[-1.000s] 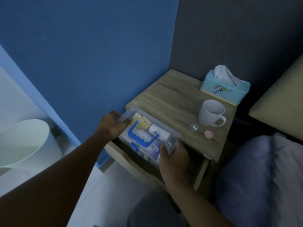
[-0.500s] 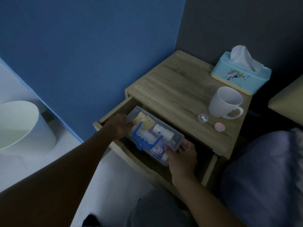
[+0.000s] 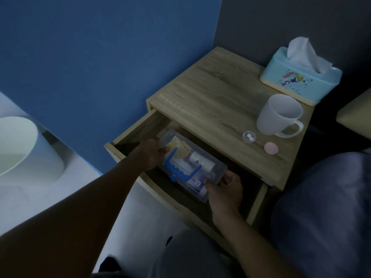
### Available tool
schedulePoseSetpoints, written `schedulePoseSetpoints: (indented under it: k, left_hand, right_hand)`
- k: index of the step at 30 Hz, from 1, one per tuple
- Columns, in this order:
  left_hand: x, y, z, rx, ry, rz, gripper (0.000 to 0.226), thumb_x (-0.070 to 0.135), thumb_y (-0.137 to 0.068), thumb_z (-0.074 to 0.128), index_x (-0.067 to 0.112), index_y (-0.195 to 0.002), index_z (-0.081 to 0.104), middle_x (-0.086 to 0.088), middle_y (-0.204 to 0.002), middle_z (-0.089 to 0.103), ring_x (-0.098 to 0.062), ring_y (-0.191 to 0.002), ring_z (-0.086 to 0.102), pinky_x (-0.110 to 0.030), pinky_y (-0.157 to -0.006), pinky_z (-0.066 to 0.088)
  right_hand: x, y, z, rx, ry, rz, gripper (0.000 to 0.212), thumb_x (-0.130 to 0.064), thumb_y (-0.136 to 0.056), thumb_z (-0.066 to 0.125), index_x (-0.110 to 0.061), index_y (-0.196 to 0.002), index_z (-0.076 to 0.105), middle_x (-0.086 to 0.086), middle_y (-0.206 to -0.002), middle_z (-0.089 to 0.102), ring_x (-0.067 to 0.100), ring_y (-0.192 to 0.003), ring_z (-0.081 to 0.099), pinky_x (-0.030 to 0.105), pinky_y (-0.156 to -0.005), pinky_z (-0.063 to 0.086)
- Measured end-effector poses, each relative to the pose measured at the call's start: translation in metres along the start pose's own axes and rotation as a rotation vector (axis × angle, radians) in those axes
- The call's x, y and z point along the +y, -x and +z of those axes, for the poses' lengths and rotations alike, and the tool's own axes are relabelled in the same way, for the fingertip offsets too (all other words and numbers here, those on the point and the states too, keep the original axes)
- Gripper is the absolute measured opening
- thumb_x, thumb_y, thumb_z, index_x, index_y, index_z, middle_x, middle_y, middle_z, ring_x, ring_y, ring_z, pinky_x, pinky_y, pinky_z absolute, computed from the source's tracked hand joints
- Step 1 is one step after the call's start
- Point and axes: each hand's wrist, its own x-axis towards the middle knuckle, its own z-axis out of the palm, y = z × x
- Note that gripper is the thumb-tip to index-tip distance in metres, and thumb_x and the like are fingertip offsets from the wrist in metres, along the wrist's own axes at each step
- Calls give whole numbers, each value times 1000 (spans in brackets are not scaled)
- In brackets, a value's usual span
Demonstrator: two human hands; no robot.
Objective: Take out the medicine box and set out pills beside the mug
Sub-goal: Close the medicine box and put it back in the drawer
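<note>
A clear plastic medicine box (image 3: 197, 161) with a blue handle lies inside the open drawer (image 3: 138, 127) of a wooden nightstand. My left hand (image 3: 150, 155) grips its far left end and my right hand (image 3: 225, 190) grips its near right corner. On the nightstand top stands a white mug (image 3: 278, 115). In front of the mug sit a small clear round cup with two white pills (image 3: 249, 136) and a pink round lid (image 3: 271, 147).
A light blue tissue box (image 3: 297, 79) stands at the back of the nightstand top (image 3: 210, 97). A white bin (image 3: 24, 151) is on the floor to the left, by the blue wall. Bedding (image 3: 325, 207) lies to the right.
The medicine box, held above the nightstand's front edge a second ago, has gone down into the open drawer with both hands still on it.
</note>
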Motion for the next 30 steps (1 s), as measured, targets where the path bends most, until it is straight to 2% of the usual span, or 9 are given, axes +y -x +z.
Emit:
schedulePoseSetpoints:
  k: [4, 8, 12, 15, 18, 22, 25, 28, 30]
  left_hand:
    - [-2, -2, 3, 2, -6, 16, 26, 39, -97, 50, 16, -108, 57, -4, -93, 64, -15, -84, 64, -30, -69, 51]
    - [1, -1, 2, 24, 11, 18, 22, 37, -98, 49, 17, -106, 56, -4, -91, 63, -14, -82, 63, -33, -71, 52]
    - [9, 12, 2, 69, -11, 24, 27, 37, -99, 46, 15, -113, 55, -8, -97, 65, -19, -87, 66, -43, -81, 57]
    - [16, 29, 2, 127, -45, 18, 28, 38, -100, 44, 15, -111, 56, -5, -87, 64, -16, -77, 65, -34, -69, 56]
    - [16, 54, 5, 200, -84, 1, 29, 39, -99, 42, 16, -112, 55, -3, -85, 62, -15, -73, 63, -31, -62, 52]
    - [4, 84, 12, 267, -148, 150, 27, 36, -99, 41, 22, -119, 53, -3, -107, 62, -12, -88, 59, -33, -75, 55]
    - [0, 102, 26, 186, -117, 280, 31, 32, -99, 42, 27, -129, 49, -1, -127, 56, -9, -106, 57, -32, -86, 54]
    - [-6, 119, 48, 179, -271, 369, 49, 22, -98, 46, 22, -147, 39, -4, -153, 40, -20, -139, 41, -40, -113, 40]
    - [-14, 131, 58, 211, -320, 428, 56, 16, -95, 52, 23, -149, 35, -5, -158, 34, -21, -147, 30, -43, -119, 31]
  right_hand:
    - [7, -6, -2, -18, -14, 22, 68, -20, -70, 84, -34, -128, 51, -4, -124, 64, 15, -107, 65, 33, -74, 60]
    - [6, -10, -3, -21, 28, 13, 66, -22, -70, 84, -39, -125, 51, -8, -119, 64, 5, -93, 61, 21, -60, 50]
    - [1, -15, -12, -62, 94, -8, 63, -22, -72, 84, -33, -126, 53, -7, -120, 66, 8, -98, 64, 26, -69, 56]
    - [-6, -9, -24, -71, 203, -125, 57, -27, -80, 78, -31, -131, 52, -7, -126, 63, 6, -102, 62, 19, -70, 49]
    - [-9, 1, -39, -107, 287, -258, 51, -22, -88, 70, -29, -135, 52, -6, -134, 59, 9, -121, 58, 28, -89, 54]
    - [-10, 18, -56, -117, 434, -515, 41, -13, -91, 62, -24, -131, 56, -5, -133, 59, 5, -120, 56, 24, -94, 51]
    - [-9, 18, -67, -76, 569, -743, 44, -8, -90, 60, -21, -132, 54, -2, -137, 55, 7, -127, 50, 24, -101, 46]
    - [-7, 6, -80, -67, 712, -821, 57, -7, -89, 58, -18, -143, 44, 2, -151, 42, 15, -143, 36, 36, -112, 40]
    - [-8, -7, -92, -36, 875, -839, 65, -9, -88, 59, -14, -149, 36, 7, -158, 34, 21, -149, 27, 43, -117, 35]
